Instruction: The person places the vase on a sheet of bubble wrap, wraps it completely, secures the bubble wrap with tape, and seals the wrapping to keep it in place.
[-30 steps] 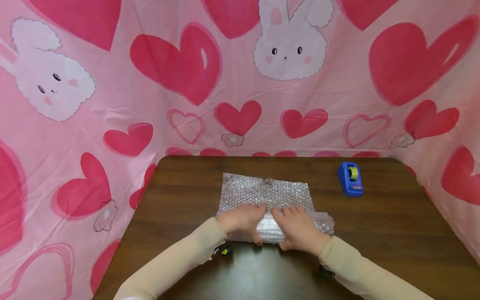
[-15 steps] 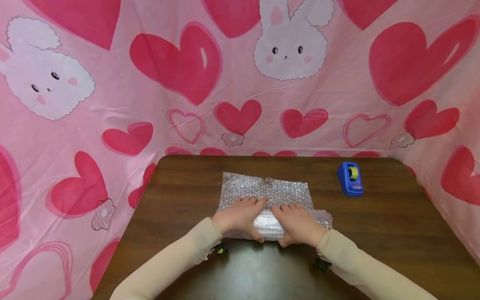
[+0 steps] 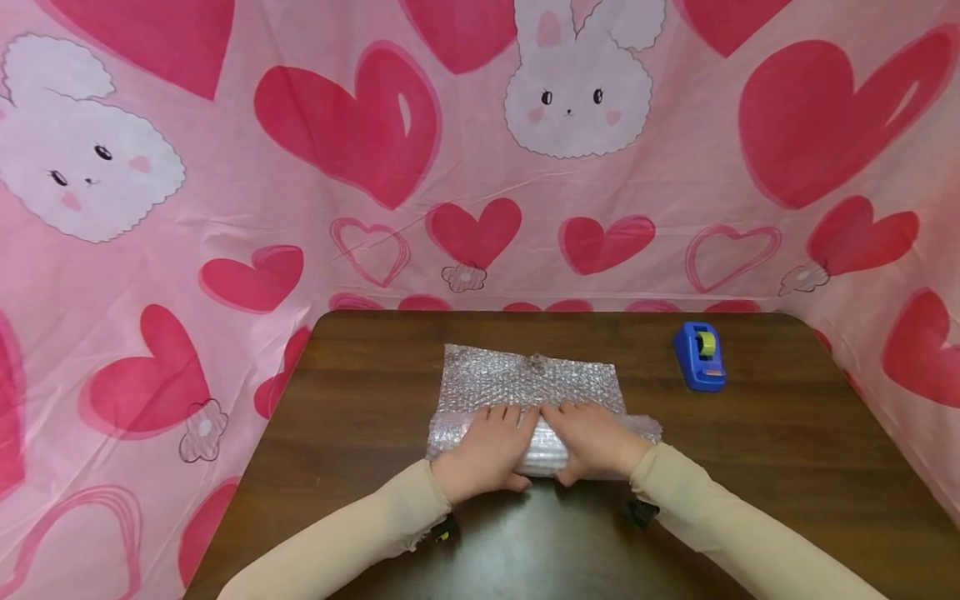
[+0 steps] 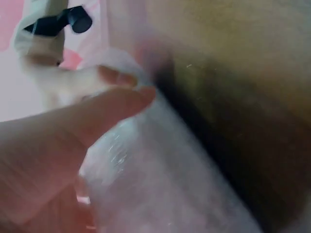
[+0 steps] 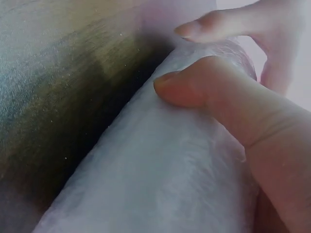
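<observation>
Left hand (image 3: 483,454) has slid slightly nearer, it and the right hand (image 3: 597,442) apparently clamping fingers round the shiny, bubbly roll (image 3: 546,452).

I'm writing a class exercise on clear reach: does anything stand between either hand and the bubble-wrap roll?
Nothing visible does. The left hand and right hand both touch the bubble-wrap roll directly. The blue tape dispenser stands apart, farther back to the right, not between them.
</observation>
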Tool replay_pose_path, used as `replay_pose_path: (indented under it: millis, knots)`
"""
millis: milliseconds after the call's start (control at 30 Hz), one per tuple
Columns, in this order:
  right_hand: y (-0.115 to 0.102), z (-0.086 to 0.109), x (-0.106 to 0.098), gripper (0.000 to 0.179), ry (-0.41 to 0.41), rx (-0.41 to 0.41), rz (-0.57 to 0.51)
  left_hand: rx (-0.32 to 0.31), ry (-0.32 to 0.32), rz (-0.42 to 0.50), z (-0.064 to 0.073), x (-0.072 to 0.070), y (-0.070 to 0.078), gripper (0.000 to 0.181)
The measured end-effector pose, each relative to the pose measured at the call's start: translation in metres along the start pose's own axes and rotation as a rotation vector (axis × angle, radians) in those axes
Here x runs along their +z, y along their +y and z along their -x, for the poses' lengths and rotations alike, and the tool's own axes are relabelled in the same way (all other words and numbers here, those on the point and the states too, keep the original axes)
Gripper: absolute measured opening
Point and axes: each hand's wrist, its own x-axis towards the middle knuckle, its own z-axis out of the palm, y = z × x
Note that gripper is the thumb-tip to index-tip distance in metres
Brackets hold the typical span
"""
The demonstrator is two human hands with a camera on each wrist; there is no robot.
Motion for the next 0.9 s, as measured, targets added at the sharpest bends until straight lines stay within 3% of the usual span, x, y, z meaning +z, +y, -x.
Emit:
replay_pose_path:
  millis: [233,333,400,500,667,767,900]
  knots:
    - [0.002,0.000,-0.004,0.081,-0.011,-0.021,-0.042,-0.027,-0.234,0.278,-0.022,-0.007,-0.023,0.078]
    - [0.001,-0.002,-0.006,0.079,-0.021,-0.031,-0.046,-0.038,-0.292,0.374,-0.025,-0.010,-0.027,0.079]
    - [0.001,-0.004,-0.007,0.080,-0.042,-0.024,-0.045,-0.045,-0.304,0.373,-0.025,-0.011,-0.025,0.080]
    - [0.003,-0.007,-0.010,0.082,-0.083,-0.014,-0.051,-0.048,-0.264,0.287,-0.023,-0.012,-0.020,0.084]
    - [0.008,-0.013,-0.011,0.094,-0.152,0.010,-0.089,-0.045,-0.091,0.072,-0.016,-0.007,-0.005,0.097]
    - [0.011,-0.017,-0.012,0.096,-0.182,0.021,-0.115,-0.049,-0.025,-0.017,-0.012,-0.002,0.001,0.110]
    - [0.011,-0.018,-0.014,0.092,-0.192,0.014,-0.107,-0.043,-0.033,0.030,-0.012,0.000,-0.004,0.111]
